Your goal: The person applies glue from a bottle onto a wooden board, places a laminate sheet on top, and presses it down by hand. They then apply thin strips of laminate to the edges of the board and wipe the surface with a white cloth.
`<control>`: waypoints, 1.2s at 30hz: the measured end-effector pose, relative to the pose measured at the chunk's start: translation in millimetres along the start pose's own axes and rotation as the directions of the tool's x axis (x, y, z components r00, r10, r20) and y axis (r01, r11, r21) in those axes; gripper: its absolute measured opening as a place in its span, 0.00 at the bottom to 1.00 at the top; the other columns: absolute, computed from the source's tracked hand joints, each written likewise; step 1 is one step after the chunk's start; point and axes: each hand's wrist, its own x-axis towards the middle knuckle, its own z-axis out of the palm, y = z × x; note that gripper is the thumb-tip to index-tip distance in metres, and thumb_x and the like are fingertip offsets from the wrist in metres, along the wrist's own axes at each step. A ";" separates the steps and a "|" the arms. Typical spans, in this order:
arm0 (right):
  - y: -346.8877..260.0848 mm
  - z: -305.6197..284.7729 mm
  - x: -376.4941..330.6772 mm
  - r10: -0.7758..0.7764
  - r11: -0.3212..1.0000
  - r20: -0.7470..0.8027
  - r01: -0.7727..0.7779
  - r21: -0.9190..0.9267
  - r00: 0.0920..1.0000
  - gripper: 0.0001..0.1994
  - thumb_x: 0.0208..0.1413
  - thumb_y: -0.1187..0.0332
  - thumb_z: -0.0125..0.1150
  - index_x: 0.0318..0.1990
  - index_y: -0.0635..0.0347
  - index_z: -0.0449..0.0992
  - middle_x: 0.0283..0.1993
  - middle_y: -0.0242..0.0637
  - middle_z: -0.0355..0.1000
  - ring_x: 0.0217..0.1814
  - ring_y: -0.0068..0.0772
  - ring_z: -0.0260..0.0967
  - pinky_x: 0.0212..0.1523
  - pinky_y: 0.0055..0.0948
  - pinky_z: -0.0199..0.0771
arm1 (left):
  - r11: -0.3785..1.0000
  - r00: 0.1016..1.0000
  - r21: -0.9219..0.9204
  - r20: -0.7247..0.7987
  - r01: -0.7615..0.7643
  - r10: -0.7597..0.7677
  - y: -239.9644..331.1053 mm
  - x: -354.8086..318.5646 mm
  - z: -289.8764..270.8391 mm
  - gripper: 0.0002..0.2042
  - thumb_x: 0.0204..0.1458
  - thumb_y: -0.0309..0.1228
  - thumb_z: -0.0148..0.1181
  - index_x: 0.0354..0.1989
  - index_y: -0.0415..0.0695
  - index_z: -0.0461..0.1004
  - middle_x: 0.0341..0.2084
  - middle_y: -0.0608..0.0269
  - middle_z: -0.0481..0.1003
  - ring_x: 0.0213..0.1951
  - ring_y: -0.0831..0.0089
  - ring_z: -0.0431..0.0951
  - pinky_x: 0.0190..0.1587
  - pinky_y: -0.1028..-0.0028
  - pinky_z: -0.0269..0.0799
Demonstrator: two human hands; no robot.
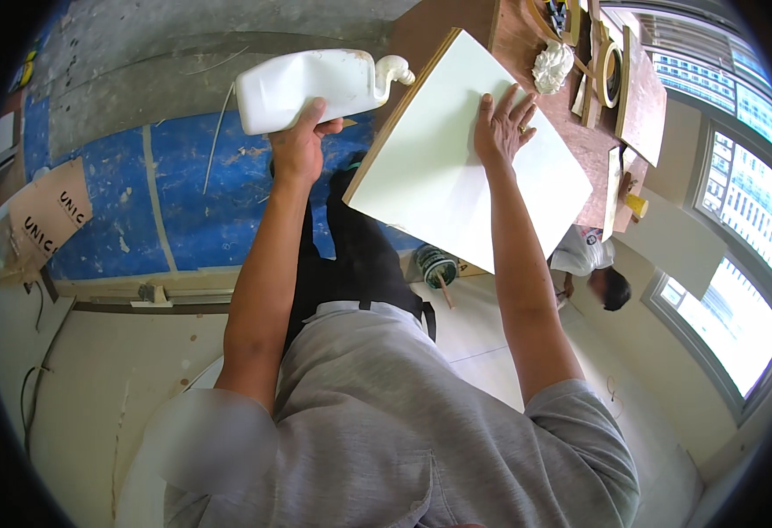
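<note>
My left hand [300,148] grips a white plastic bottle [302,84], tipped on its side and held up at the left of the board. From the bottle's right end sticks a curved, off-white neck [395,70], lumpy as if crusted. That neck lies close to the upper left edge of a white panel [430,176]; I cannot tell whether anything comes out of it. On the panel's smooth face my right hand [503,132] lies flat with its fingers spread. The panel's left edge shows a layered brown wood core.
A brown wooden worktop [526,44] bears a crumpled white lump [553,67], a tape roll [611,74] and wood strips. Below the panel stands a dark tub [436,262] with a stick. Another person [584,255] is low at the right. Blue sheeting [113,202] covers floor at left.
</note>
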 end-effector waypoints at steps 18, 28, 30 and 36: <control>0.9 0.3 -0.2 0.004 1.000 0.002 -0.004 0.010 1.000 0.43 0.69 0.32 0.26 0.81 0.51 0.40 0.84 0.53 0.23 0.87 0.56 0.20 0.79 0.65 0.21 | 0.998 1.000 0.057 0.022 0.005 -0.006 10.3 -15.9 -10.9 0.21 0.58 0.29 0.69 0.57 0.37 0.71 0.42 0.55 0.80 0.36 0.66 0.83 0.33 0.72 0.83; -3.6 -10.9 -0.9 0.046 0.999 0.068 -0.048 0.018 0.997 0.45 0.68 0.34 0.35 0.81 0.58 0.38 0.84 0.57 0.21 0.86 0.58 0.19 0.78 0.67 0.21 | 0.992 0.994 0.077 0.039 0.095 -0.099 30.6 -48.5 -48.8 0.20 0.56 0.26 0.70 0.56 0.38 0.73 0.41 0.56 0.81 0.35 0.67 0.83 0.35 0.71 0.83; -6.9 -11.8 -16.9 0.047 0.999 0.069 -0.048 0.015 0.997 0.45 0.68 0.35 0.38 0.80 0.59 0.38 0.84 0.58 0.22 0.86 0.59 0.19 0.78 0.67 0.22 | 0.988 0.993 0.120 0.051 0.100 -0.107 48.0 -59.9 -50.2 0.19 0.56 0.26 0.70 0.55 0.38 0.74 0.40 0.56 0.81 0.35 0.67 0.83 0.35 0.71 0.82; -18.8 -7.5 -115.6 0.109 0.994 0.163 -0.111 -0.001 0.980 0.47 0.66 0.32 0.38 0.81 0.51 0.35 0.84 0.55 0.19 0.86 0.59 0.16 0.77 0.69 0.20 | 0.994 0.988 0.073 0.122 0.083 -0.092 35.0 -38.1 -57.8 0.17 0.56 0.25 0.70 0.53 0.38 0.74 0.37 0.57 0.81 0.34 0.67 0.82 0.35 0.71 0.81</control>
